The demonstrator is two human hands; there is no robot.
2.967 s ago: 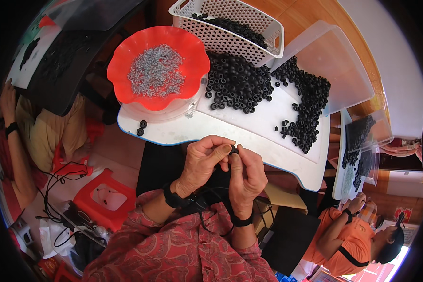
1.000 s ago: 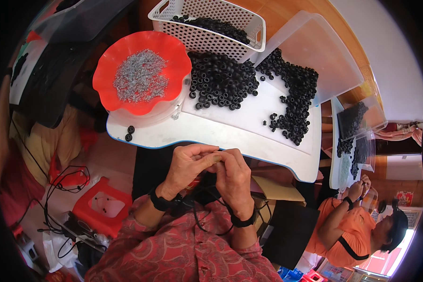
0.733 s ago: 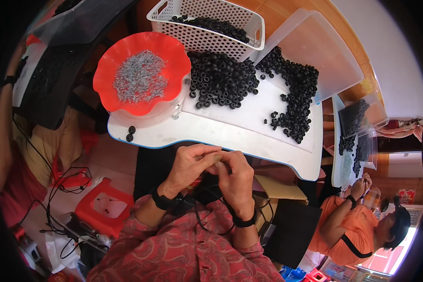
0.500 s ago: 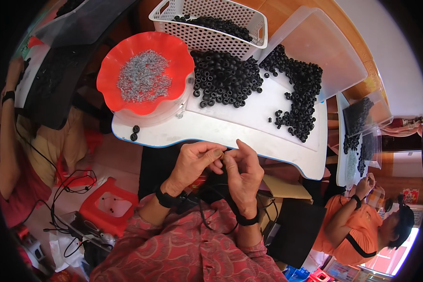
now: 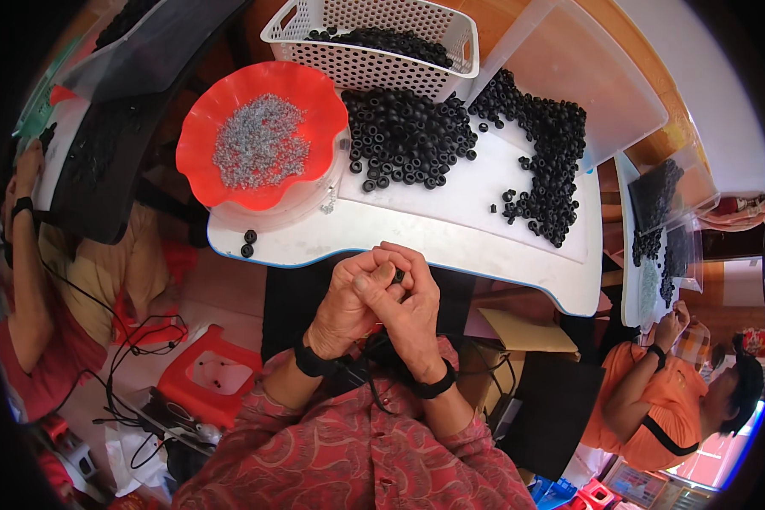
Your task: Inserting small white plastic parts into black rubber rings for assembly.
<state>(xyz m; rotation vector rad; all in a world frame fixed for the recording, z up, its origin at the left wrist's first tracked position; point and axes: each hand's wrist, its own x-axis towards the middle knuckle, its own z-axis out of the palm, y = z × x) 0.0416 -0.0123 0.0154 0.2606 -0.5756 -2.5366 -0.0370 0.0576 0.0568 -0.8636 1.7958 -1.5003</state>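
My left hand [image 5: 342, 299] and my right hand [image 5: 408, 308] are pressed together just off the table's near edge. Their fingers are closed around a small black ring-shaped part [image 5: 398, 275], of which only a bit shows between the fingertips. Anything else inside the fingers is hidden. Beyond them on the white table [image 5: 382, 234] lies a heap of black ring-shaped parts [image 5: 408, 136], with a second pile [image 5: 557, 170] to the right. A red wavy-rimmed bowl [image 5: 197, 140] at the left holds many tiny silvery pieces [image 5: 259, 140].
A white perforated basket [image 5: 374, 68] with more black parts stands at the back, beside a clear plastic bin [image 5: 603, 93]. Two black parts [image 5: 248, 243] lie near the left edge. A red stool [image 5: 197, 374] and cables are at lower left. Other people work on both sides.
My hands have come together, the right one moving left and closing over the left one's fingertips. A black part now shows between them. The whole view has shifted slightly.
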